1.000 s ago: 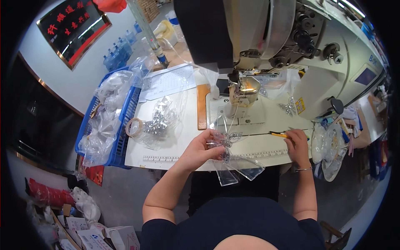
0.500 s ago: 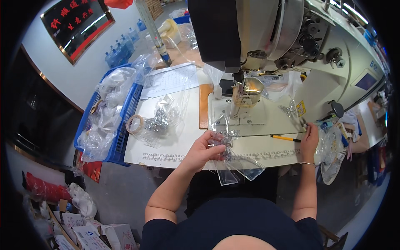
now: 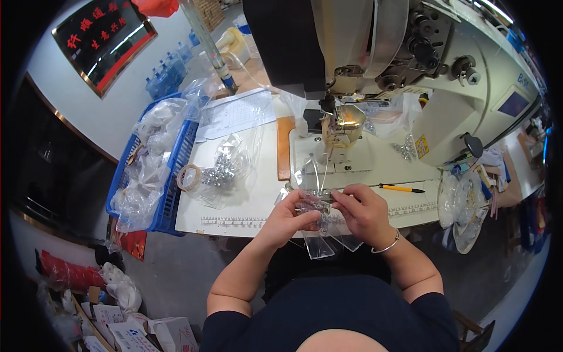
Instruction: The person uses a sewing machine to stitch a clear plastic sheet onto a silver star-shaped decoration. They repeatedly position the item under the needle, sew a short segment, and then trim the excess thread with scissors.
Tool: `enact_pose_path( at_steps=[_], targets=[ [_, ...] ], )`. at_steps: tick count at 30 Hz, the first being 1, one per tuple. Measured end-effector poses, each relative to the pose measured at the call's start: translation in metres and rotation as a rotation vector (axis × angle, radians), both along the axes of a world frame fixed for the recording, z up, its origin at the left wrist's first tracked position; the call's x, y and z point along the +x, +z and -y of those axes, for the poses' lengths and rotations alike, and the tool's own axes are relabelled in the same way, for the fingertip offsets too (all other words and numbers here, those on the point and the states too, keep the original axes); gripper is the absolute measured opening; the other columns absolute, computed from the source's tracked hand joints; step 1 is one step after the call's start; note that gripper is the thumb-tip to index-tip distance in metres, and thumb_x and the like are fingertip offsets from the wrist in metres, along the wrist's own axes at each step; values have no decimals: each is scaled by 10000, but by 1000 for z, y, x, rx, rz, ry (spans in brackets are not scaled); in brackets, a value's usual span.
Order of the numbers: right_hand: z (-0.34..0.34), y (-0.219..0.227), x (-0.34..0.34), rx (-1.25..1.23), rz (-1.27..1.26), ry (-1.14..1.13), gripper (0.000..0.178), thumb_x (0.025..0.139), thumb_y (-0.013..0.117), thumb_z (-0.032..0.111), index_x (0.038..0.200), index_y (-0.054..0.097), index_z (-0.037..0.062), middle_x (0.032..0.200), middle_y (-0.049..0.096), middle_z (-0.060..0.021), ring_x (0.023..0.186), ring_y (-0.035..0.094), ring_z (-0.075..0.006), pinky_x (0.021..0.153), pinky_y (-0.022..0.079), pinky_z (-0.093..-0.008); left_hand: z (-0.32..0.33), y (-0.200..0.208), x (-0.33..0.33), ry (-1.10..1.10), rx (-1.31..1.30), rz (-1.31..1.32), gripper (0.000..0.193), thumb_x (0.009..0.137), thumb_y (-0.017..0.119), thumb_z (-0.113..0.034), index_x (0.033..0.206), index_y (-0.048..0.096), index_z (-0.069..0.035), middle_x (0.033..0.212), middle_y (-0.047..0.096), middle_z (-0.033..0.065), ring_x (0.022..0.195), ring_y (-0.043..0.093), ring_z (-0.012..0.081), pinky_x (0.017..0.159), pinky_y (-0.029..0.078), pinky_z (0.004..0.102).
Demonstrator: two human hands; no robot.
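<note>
My left hand (image 3: 291,212) is closed round a bundle of clear plastic strips (image 3: 319,246) at the front edge of the sewing machine table. The strips fan out above and below the fingers, and their loose ends hang over the edge. My right hand (image 3: 366,214) has come up close on the right of the bundle, thumb and fingers pinched together. A small greyish metal piece (image 3: 326,193) shows at its fingertips, touching the strips; its exact kind cannot be made out. Behind both hands stands the sewing machine's needle and presser area (image 3: 345,132).
A yellow-and-black pen (image 3: 402,188) lies right of my hands, above a printed ruler strip (image 3: 234,222). Small shiny metal parts (image 3: 404,148) are heaped beside the machine. To the left are a plastic bag of metal parts (image 3: 220,170), a tape roll (image 3: 189,177) and a blue basket (image 3: 170,202).
My right hand has moved left from beside the metal parts to the plastic strips, bringing the small metal piece. The left hand keeps its hold on the strips.
</note>
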State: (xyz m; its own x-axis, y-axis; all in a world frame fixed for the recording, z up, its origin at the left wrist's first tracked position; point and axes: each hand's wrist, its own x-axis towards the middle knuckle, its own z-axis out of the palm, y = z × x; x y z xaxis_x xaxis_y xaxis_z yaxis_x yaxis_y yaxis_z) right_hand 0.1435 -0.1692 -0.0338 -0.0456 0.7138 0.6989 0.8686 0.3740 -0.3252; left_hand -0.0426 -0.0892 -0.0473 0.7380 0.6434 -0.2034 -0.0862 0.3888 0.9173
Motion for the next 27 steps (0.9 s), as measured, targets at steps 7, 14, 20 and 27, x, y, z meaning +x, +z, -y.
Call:
enact_pose_path(
  at_steps=[7, 14, 20, 27],
  targets=[
    [-4, -7, 3, 39, -40, 31, 274, 657, 735, 100, 919, 655, 89, 821, 578, -46, 684, 591, -196, 566, 481, -296, 3, -2, 0, -1, 9, 14, 275, 830, 621, -69, 1068, 486, -45, 954, 583, 63, 823, 605, 133, 688, 548, 298],
    [-2, -1, 5, 14, -50, 63, 265, 666, 734, 106, 919, 658, 97, 822, 588, -48, 665, 596, -194, 556, 482, -292, 2, -1, -2, -32, 47, 11, 275, 827, 625, -65, 1065, 487, -47, 956, 583, 62, 818, 604, 126, 682, 544, 279],
    [0, -5, 3, 5, -163, 45, 258, 656, 733, 86, 904, 661, 100, 823, 588, -46, 639, 594, -197, 545, 480, -294, 7, 4, 0, 8, 33, 2, 271, 831, 633, -64, 1052, 478, -42, 871, 574, 35, 719, 573, 92, 671, 523, 250],
    [20, 16, 20, 232, -230, -21, 198, 735, 676, 33, 930, 642, 22, 817, 553, -105, 679, 563, -223, 569, 460, -287, 9, -4, -3, 262, 840, -148, 302, 732, 673, 25, 1002, 552, -37, 950, 625, 95, 814, 630, 200, 675, 531, 286]
  ],
)
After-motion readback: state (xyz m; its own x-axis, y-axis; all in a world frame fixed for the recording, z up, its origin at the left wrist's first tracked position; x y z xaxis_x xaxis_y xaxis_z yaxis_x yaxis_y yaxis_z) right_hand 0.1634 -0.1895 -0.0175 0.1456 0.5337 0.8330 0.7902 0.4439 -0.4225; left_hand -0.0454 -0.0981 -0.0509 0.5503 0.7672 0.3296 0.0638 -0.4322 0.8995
